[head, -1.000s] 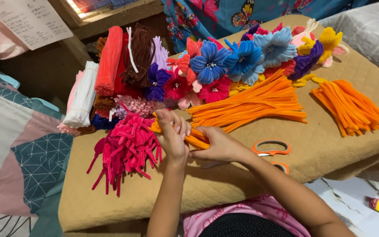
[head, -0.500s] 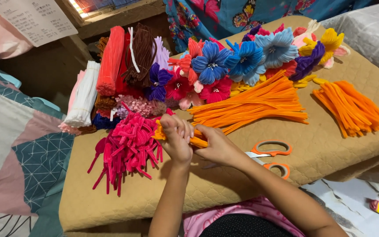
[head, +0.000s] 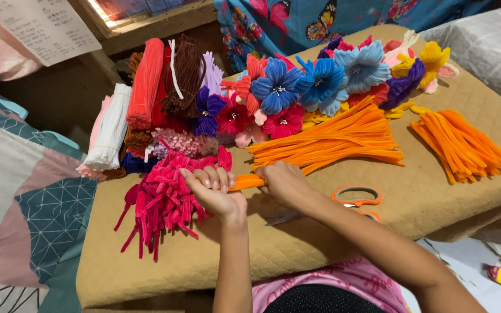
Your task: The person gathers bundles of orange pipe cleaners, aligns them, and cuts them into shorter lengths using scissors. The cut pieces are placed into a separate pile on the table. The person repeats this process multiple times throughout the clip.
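Both my hands hold one orange pipe cleaner over a tan quilted board. My left hand grips its left end, fingers curled, beside a heap of folded pink pipe cleaner pieces. My right hand grips the right end, close to a large pile of straight orange pipe cleaners. Orange-handled scissors lie just right of my right wrist.
Finished pipe cleaner flowers in blue, red, purple and yellow lie along the far side. Bundles of red, brown, white and lilac pipe cleaners are at the far left. A second orange bundle lies at right. Patterned bedding borders the left.
My hands have shifted slightly toward me and left with the orange pipe cleaner, and my left fingers have curled more tightly round its end.
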